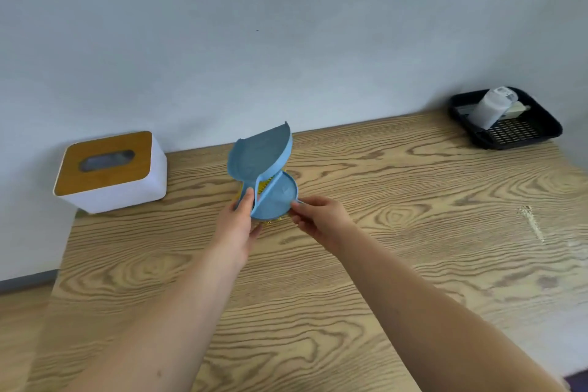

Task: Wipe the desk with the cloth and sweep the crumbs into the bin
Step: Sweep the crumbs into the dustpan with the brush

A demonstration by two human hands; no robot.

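Mid-desk, both hands grip a small blue plastic dustpan-and-brush set (264, 175) over the wood-grain desk (350, 280) — left hand (238, 223) curled round the pan's handle, right hand (318, 216) pinching the round brush's tab.

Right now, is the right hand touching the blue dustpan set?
Touching. The head view shows the right hand pinching a thin blue tab at the edge of the blue dustpan set, which the left hand also holds.
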